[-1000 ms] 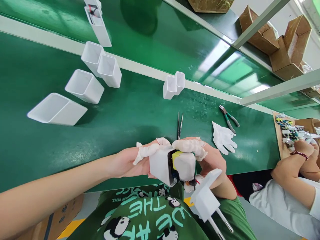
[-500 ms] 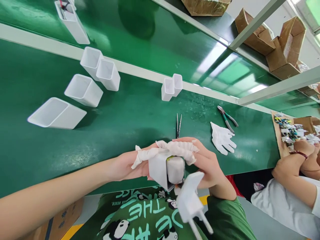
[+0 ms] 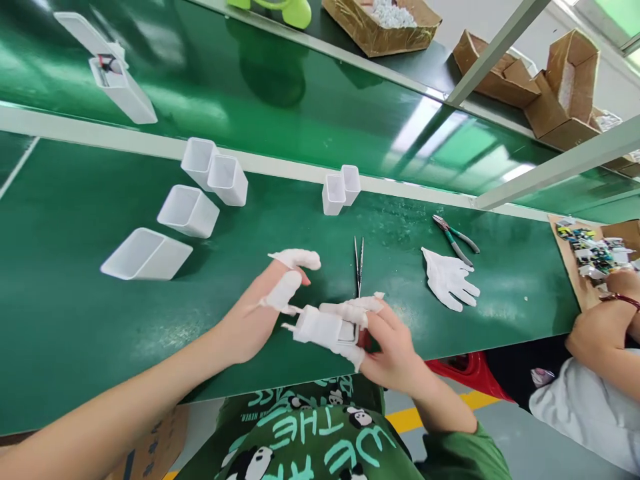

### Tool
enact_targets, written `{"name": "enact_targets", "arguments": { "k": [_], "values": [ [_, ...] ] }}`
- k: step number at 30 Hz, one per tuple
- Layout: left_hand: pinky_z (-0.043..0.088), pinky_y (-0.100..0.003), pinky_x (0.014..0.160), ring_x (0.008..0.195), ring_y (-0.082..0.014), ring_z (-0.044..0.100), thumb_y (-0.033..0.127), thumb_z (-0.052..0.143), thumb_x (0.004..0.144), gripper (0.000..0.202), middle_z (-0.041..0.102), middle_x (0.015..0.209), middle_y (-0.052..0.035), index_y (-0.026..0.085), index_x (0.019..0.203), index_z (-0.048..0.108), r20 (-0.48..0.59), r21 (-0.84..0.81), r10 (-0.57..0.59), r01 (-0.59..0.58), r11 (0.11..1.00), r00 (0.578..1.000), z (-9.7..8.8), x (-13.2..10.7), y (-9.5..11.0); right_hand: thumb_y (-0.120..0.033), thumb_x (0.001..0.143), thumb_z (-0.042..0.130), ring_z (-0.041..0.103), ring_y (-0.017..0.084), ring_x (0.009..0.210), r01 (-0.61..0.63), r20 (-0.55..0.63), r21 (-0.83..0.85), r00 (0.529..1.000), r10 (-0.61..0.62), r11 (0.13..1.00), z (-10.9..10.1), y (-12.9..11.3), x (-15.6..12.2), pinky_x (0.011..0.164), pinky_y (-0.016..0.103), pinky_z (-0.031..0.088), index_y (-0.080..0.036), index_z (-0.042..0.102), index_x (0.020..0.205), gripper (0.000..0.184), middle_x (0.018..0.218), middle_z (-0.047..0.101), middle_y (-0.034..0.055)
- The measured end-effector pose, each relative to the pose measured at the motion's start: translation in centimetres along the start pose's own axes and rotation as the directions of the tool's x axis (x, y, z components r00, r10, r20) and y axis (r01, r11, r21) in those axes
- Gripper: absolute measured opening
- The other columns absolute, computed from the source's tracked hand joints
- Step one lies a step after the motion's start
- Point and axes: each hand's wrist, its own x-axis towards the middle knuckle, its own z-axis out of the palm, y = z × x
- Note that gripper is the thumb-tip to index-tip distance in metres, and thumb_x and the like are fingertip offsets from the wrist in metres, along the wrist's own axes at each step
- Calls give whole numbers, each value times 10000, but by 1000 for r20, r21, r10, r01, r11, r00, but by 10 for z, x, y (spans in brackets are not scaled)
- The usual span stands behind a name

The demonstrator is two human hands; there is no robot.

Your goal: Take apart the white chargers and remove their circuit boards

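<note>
My right hand [image 3: 393, 343], with white covers on its fingers, is closed around a white power adapter [image 3: 320, 327]. The adapter's two pins point left toward my left hand [image 3: 260, 310]. That hand has white covers on its thumb and forefinger, which are spread apart with nothing between them; whether the thumb touches a pin I cannot tell. Just beyond the adapter lie metal tweezers [image 3: 359, 263]. Open white plastic cases stand on the green table, one slanted case [image 3: 173, 261] at left and a pair [image 3: 334, 197] at the back.
Green-handled pliers [image 3: 454, 240] and a white glove [image 3: 450, 280] lie to the right. On the shelf are cardboard boxes [image 3: 370, 43]. A further white case [image 3: 130, 100] with wires sits behind the rail. At far right, a co-worker's arm [image 3: 603, 320] is beside a board of small parts.
The adapter has turned so its pins point left instead of toward me, and it lies in my right hand alone. My left hand has let go and moved left, its fingers opening.
</note>
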Motion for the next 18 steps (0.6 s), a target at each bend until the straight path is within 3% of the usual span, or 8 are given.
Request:
{"name": "enact_targets", "arguments": {
  "k": [2, 5, 7, 9, 11, 14, 16, 18],
  "values": [
    [526, -408, 755, 914, -277, 618, 508, 467, 988, 401, 670, 1084, -103, 244, 1243, 627, -13, 219, 230, -221, 950, 973, -5, -3, 6, -149, 955, 587, 553, 144, 649, -121, -105, -21, 987, 119, 992, 20, 0, -11, 529, 246, 490, -219, 602, 1183, 239, 1021, 669, 89],
    [517, -473, 916, 1102, -329, 627, 438, 591, 948, 484, 668, 1221, -155, 193, 1363, 549, 177, 566, 549, -541, 622, 817, 4, -11, 12, -97, 909, 570, 528, 131, 631, -210, -207, 10, 956, 207, 978, 44, 0, -20, 506, 232, 469, -219, 589, 1098, 226, 996, 642, 72],
    [511, -477, 899, 1089, -337, 630, 357, 652, 923, 421, 688, 1144, -165, 160, 1290, 589, 267, 713, 647, -598, 366, 714, 13, -16, 11, -79, 877, 553, 508, 134, 626, -217, -237, 30, 947, 218, 976, 52, -3, -21, 501, 230, 456, -224, 575, 1012, 199, 894, 590, 34],
    [515, -443, 810, 1013, -326, 640, 245, 672, 902, 238, 692, 963, -130, 164, 1126, 650, 300, 783, 711, -590, 198, 636, 18, -18, 8, -76, 861, 546, 484, 142, 620, -206, -261, 36, 943, 208, 978, 56, -5, -21, 492, 231, 440, -230, 559, 979, 195, 802, 517, 0],
    [504, -404, 715, 945, -315, 645, 177, 701, 866, 121, 654, 817, -89, 178, 980, 661, 313, 790, 755, -599, 130, 577, 17, -18, 6, -88, 880, 559, 497, 157, 644, -190, -265, 39, 945, 194, 981, 57, -5, -21, 511, 243, 457, -229, 564, 1090, 253, 777, 495, -9],
    [454, -345, 602, 869, -276, 654, 105, 733, 813, 131, 646, 750, -55, 191, 874, 655, 320, 781, 824, -623, 51, 468, 8, -12, 7, -114, 929, 572, 503, 165, 654, -186, -247, 36, 950, 189, 982, 56, -4, -22, 566, 273, 499, -226, 489, 1334, 429, 796, 511, -7],
    [427, -325, 550, 801, -246, 659, 83, 739, 797, 146, 666, 743, -48, 187, 870, 668, 309, 780, 855, -626, 24, 417, 3, -9, 7, -138, 945, 586, 483, 160, 634, -201, -252, 19, 947, 199, 979, 56, -3, -23, 564, 278, 492, -235, 484, 1337, 417, 791, 502, -15],
    [413, -321, 512, 733, -232, 662, 91, 742, 786, 162, 708, 793, -64, 182, 907, 685, 290, 771, 871, -636, 33, 397, 0, -10, 3, -161, 952, 595, 490, 159, 635, -212, -274, 0, 940, 204, 977, 56, -2, -23, 559, 276, 487, -239, 503, 1285, 355, 790, 511, -17]
  ]
}}
